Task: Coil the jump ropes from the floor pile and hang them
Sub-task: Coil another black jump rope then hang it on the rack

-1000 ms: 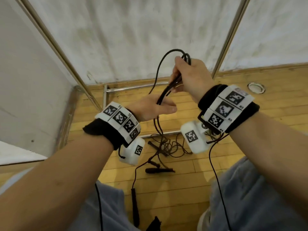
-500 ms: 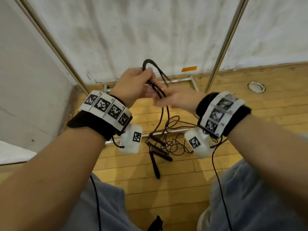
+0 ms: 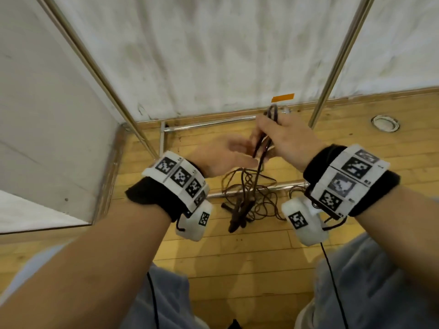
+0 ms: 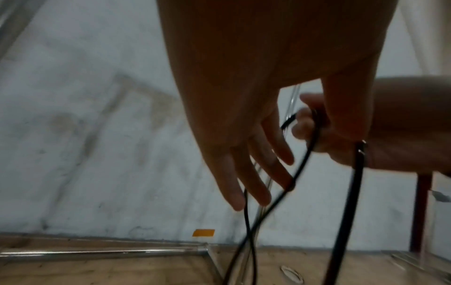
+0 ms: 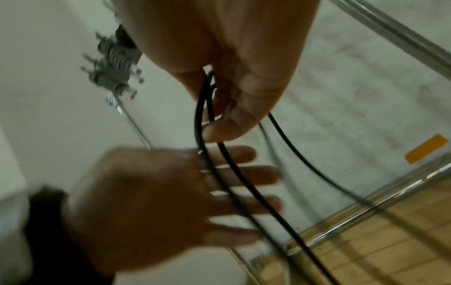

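Pinching doubled black jump rope (image 3: 261, 148) strands, the right hand (image 3: 288, 141) has its fingers curled round them; the bend pokes out toward 12 o'clock, strands hanging toward 6. Left hand (image 3: 221, 157), at 9 o'clock, fingers spread (strands brush them). Floor pile (image 3: 247, 200) lies below on the wooden floor (image 3: 237, 252).

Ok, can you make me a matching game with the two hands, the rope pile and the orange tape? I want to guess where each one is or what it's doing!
Things:
1. left hand
2. right hand
3. rope pile
4. orange tape

Places or states:
A. stuck low on the wall
B. lying on the wood floor
C. gripping loops of rope
D. fingers spread, flat beside the rope

Pairs: 1-D, 2-C, 3-B, 4-A
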Demonstrator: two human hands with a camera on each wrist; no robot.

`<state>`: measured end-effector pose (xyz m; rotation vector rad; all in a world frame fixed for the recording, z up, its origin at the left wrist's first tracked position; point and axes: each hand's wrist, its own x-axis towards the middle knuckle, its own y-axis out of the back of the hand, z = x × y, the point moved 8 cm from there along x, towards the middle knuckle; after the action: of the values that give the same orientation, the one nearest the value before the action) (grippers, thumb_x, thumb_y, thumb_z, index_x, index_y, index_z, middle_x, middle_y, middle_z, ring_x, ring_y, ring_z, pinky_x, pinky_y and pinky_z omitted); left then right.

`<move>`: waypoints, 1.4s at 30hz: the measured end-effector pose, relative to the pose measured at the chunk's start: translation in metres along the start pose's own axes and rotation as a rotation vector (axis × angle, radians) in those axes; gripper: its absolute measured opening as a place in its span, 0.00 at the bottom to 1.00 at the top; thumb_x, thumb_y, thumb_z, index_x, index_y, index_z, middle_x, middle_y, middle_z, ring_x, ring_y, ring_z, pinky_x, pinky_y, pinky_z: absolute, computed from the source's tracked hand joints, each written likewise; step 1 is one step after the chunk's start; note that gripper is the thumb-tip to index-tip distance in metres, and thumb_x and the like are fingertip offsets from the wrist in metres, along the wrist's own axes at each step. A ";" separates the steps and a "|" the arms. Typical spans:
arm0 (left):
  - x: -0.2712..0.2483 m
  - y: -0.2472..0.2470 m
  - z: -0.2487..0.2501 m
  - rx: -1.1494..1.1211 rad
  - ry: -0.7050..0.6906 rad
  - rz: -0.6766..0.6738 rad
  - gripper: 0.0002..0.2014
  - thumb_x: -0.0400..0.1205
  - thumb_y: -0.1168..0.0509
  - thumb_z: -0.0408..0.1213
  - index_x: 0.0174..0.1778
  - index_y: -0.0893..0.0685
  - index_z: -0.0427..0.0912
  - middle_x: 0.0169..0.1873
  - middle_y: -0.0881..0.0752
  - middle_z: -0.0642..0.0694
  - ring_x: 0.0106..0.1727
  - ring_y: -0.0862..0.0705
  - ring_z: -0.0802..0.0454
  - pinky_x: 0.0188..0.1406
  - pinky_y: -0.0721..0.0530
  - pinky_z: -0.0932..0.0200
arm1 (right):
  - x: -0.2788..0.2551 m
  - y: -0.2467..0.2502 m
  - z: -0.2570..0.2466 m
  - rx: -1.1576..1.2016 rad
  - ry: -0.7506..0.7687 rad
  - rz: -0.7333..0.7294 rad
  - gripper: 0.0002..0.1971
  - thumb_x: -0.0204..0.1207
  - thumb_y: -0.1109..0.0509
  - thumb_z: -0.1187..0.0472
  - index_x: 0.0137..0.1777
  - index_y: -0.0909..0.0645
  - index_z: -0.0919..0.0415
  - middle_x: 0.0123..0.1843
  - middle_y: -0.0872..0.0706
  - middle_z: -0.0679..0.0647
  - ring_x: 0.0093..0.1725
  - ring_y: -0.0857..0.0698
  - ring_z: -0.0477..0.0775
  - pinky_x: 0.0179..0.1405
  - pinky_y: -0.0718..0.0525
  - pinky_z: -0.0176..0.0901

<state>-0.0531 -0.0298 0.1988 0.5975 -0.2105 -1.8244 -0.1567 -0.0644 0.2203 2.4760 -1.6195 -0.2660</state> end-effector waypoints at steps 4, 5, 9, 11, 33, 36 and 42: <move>0.000 -0.022 0.004 -0.006 -0.050 -0.087 0.06 0.79 0.30 0.37 0.51 0.16 0.44 0.52 0.11 0.45 0.58 0.14 0.52 0.64 0.22 0.53 | 0.002 0.018 -0.013 0.216 -0.016 0.190 0.20 0.84 0.41 0.55 0.31 0.21 0.60 0.28 0.16 0.52 0.23 0.20 0.52 0.22 0.22 0.41; 0.001 -0.022 0.006 0.004 -0.070 -0.076 0.03 0.81 0.32 0.37 0.48 0.17 0.48 0.51 0.11 0.46 0.57 0.14 0.52 0.61 0.21 0.54 | 0.003 0.024 -0.016 0.289 -0.017 0.230 0.19 0.84 0.40 0.55 0.32 0.22 0.60 0.29 0.16 0.53 0.23 0.20 0.51 0.22 0.22 0.40; 0.002 0.003 0.010 -0.065 -0.095 0.149 0.07 0.85 0.38 0.37 0.42 0.18 0.48 0.41 0.09 0.49 0.45 0.11 0.55 0.46 0.14 0.60 | 0.007 0.025 -0.023 0.447 0.003 0.178 0.11 0.79 0.32 0.53 0.44 0.20 0.62 0.41 0.17 0.55 0.37 0.16 0.54 0.37 0.16 0.45; 0.001 0.021 0.019 -0.131 -0.136 0.257 0.08 0.86 0.40 0.36 0.43 0.18 0.45 0.37 0.10 0.48 0.40 0.10 0.54 0.42 0.12 0.61 | 0.011 0.015 -0.020 0.314 -0.022 0.044 0.10 0.75 0.28 0.57 0.53 0.19 0.60 0.51 0.16 0.55 0.50 0.15 0.55 0.50 0.15 0.50; -0.005 -0.005 0.024 0.035 -0.129 0.128 0.06 0.77 0.29 0.46 0.47 0.13 0.52 0.46 0.11 0.56 0.53 0.15 0.58 0.60 0.20 0.47 | -0.013 0.015 -0.040 -0.166 0.159 0.181 0.17 0.82 0.37 0.53 0.33 0.17 0.58 0.31 0.14 0.54 0.32 0.15 0.51 0.44 0.16 0.45; -0.003 -0.008 0.028 0.037 -0.191 0.196 0.05 0.80 0.31 0.45 0.47 0.14 0.49 0.42 0.12 0.55 0.45 0.15 0.60 0.53 0.20 0.54 | -0.010 0.010 -0.046 -0.271 0.193 0.186 0.15 0.81 0.36 0.50 0.37 0.14 0.55 0.37 0.13 0.52 0.37 0.17 0.45 0.38 0.22 0.36; 0.002 0.009 0.023 -0.183 -0.169 0.270 0.06 0.81 0.31 0.37 0.39 0.12 0.45 0.33 0.12 0.51 0.42 0.10 0.49 0.45 0.10 0.47 | 0.001 0.026 -0.039 -0.241 0.158 0.159 0.14 0.79 0.34 0.48 0.40 0.14 0.54 0.26 0.15 0.40 0.29 0.18 0.37 0.35 0.22 0.37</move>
<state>-0.0574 -0.0386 0.2222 0.2722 -0.2233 -1.6105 -0.1700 -0.0738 0.2644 2.1221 -1.6042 -0.2223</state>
